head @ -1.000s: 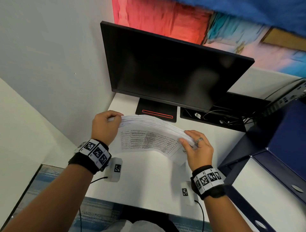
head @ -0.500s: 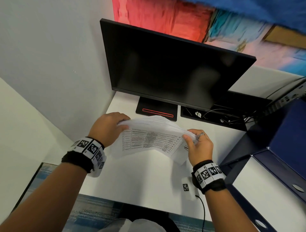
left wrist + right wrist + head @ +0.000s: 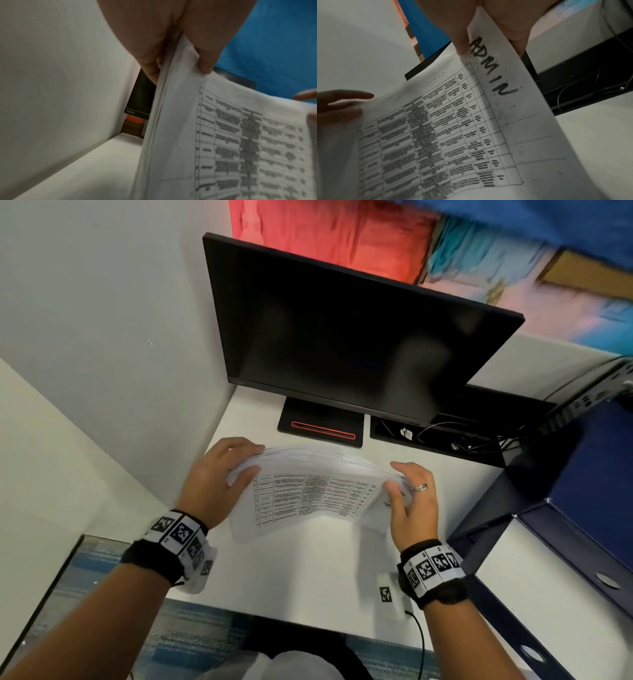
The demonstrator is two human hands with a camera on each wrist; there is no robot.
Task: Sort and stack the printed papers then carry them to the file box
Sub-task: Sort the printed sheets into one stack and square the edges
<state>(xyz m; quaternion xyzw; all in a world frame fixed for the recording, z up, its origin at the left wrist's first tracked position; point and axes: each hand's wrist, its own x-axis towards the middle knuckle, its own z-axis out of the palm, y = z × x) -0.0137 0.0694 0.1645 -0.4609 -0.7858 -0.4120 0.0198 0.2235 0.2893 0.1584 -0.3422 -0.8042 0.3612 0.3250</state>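
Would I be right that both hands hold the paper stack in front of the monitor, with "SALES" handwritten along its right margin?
Not quite: the handwriting reads "ADMIN", as the right wrist view shows. The left hand and right hand do hold the paper stack in front of the monitor.

Monitor [image 3: 342,337] blocks behind; wall [image 3: 102,337] left; file box [image 3: 582,491] right.

Table print on the papers [image 3: 240,142] is too blurred to read.

You're holding white papers [image 3: 308,491] printed with a grey-black table grid, "ADMIN" in black marker; black monitor [image 3: 342,337], navy file box [image 3: 589,474].
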